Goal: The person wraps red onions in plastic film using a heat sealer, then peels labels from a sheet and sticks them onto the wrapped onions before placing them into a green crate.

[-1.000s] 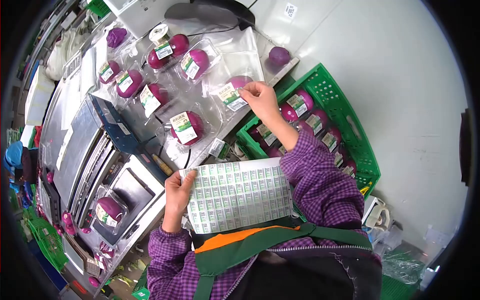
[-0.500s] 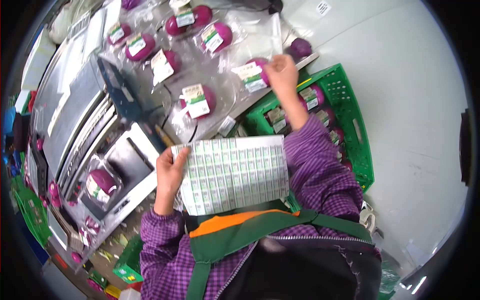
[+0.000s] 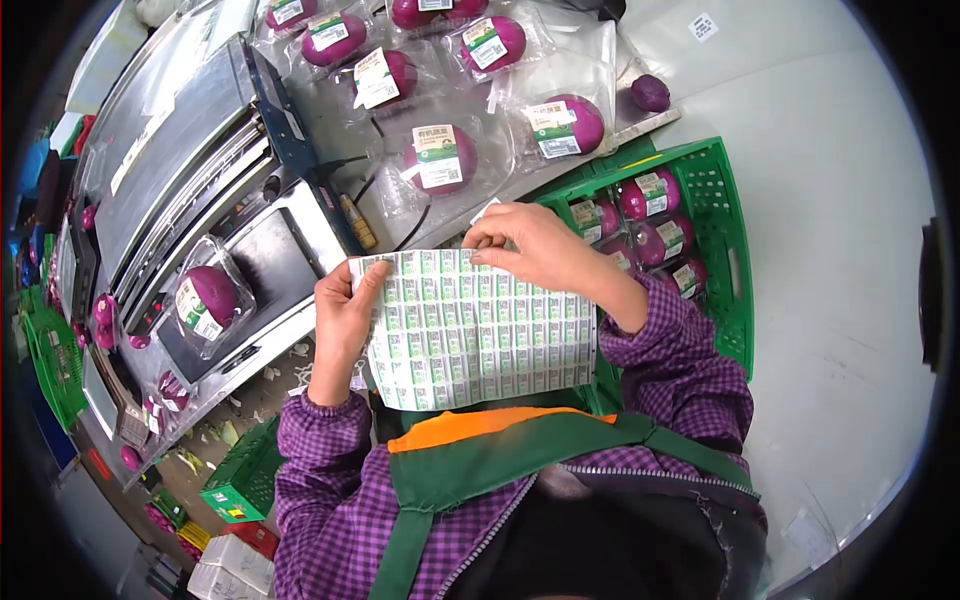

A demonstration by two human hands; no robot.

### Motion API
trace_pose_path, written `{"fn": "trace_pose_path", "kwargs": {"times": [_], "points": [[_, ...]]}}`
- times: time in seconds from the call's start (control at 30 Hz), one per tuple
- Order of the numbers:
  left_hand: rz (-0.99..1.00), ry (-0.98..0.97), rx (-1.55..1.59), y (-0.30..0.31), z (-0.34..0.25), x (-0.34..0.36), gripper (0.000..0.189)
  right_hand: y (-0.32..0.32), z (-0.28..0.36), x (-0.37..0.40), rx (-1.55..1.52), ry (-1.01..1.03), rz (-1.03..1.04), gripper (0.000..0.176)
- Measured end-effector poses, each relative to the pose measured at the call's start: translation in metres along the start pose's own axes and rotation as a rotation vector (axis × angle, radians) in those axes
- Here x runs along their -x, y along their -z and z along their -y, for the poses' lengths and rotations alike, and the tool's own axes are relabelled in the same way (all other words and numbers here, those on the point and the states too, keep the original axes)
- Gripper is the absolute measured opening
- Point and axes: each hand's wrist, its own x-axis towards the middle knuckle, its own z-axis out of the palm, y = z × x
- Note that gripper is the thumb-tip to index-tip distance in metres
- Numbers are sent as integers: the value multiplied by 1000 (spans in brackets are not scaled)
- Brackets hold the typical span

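My left hand grips the upper left corner of a white sheet of stickers, printed in rows of small green labels with square codes. The sheet is held in front of my apron. My right hand pinches at the sheet's top edge; whether a sticker has come loose there is hidden by the fingers. Beyond it on the metal table lies a plastic-wrapped red cabbage with a paper label, and another labelled red cabbage is to its right.
Several more wrapped cabbages lie at the back of the table. A green crate on the right holds labelled cabbages. On the left, a wrapping machine carries one wrapped red cabbage. An unwrapped cabbage sits at the table's corner.
My right hand has come away from the labelled cabbage near the crate and down to the sheet's top edge. My left hand still holds the sheet. The view has shifted slightly.
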Motion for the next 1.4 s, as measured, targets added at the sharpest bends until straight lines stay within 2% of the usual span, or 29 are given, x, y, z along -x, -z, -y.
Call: {"fn": "trace_pose_path", "kwargs": {"times": [0.17, 0.23, 0.3, 0.33, 0.37, 0.43, 0.47, 0.53, 0.57, 0.63, 0.7, 0.77, 0.9, 0.97, 1.0, 1.03, 1.1, 1.13, 1.23, 1.37, 1.4], "points": [[-13, 58, 114, 5, 3, -2, 18, -24, -1, 3, 261, 229, -234, 11], [0, 125, 123, 10, 6, -4, 20, -29, 5, 2, 313, 273, -246, 8], [-10, 127, 115, 19, 10, -9, 20, -29, 10, -1, -152, -53, -171, 2], [-49, 122, 132, 25, 13, -10, 20, -30, 0, -7, -408, -161, -230, 4], [-87, 119, 148, 31, 14, -10, 20, -29, -12, -21, -790, -194, -324, 14], [-115, 99, 146, 42, 10, -8, 20, -18, -29, -47, -866, -210, -533, 25], [-141, 79, 82, 50, 10, -7, 20, -16, -35, -61, -866, -210, -536, 25], [-176, 50, 20, 57, 11, -6, 18, -18, -46, -87, -882, -355, -712, 35], [-176, 50, 19, 59, 10, -6, 18, -20, -53, -97, -883, -356, -712, 35], [-188, 33, 2, 62, 8, -8, 19, -26, -68, -116, -754, -346, -792, 44], [-190, 32, 4, 63, 9, -13, 20, -30, -82, -123, -705, -358, -784, 47], [-192, 30, 10, 60, 10, -18, 20, -28, -88, -125, -419, -377, -727, 50], [-188, 30, 1, 57, 3, -28, 20, -21, -96, -121, -388, -372, -775, 51], [-184, 18, 1, 55, -1, -36, 20, -8, -94, -121, -417, -364, -719, 54], [-178, 17, 5, 54, -3, -38, 20, 0, -92, -120, -452, -350, -778, 43], [-172, 18, 7, 52, -6, -40, 20, 15, -88, -125, -437, -340, -788, 43], [-153, 14, 33, 49, -13, -45, 20, 46, -87, -140, -456, -284, -896, 24], [-141, 26, 34, 49, -14, -49, 19, 60, -87, -149, -355, -268, -982, 18], [-111, 30, 63, 46, -19, -56, 20, 92, -106, -183, -167, -259, -1094, 19], [-89, 38, 87, 45, -19, -63, 21, 109, -118, -213, 35, -345, -1089, 21], [-84, 41, 99, 45, -19, -65, 21, 110, -120, -218, 186, -379, -1072, 20]]}}
